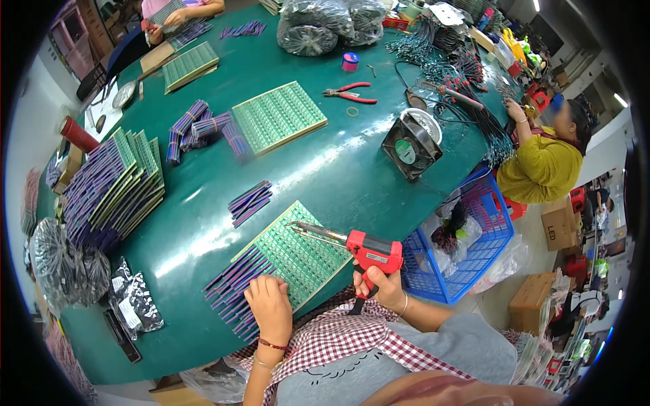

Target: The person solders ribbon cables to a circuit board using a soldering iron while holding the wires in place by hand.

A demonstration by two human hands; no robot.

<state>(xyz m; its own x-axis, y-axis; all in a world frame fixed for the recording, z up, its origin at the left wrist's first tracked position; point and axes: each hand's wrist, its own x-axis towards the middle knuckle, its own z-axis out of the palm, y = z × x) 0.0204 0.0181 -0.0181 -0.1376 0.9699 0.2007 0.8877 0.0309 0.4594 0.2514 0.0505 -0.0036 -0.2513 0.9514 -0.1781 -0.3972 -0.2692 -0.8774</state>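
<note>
- Plainly, the right hand (384, 287) wraps the handle of the gun (374, 252), probably fairly light, its metal nose best left untouched.
- The left hand (269, 304) curls over the wires (229, 287); whether it pinches any, I cannot tell.
- The board (308, 254) lies flat beneath the gun's nose; likely light, stiff and brittle, best held by its rims.
- The wires look limp and may slide.
- The table's (345, 183) near edge runs close by; more room stretches toward the fan (412, 145).
</note>
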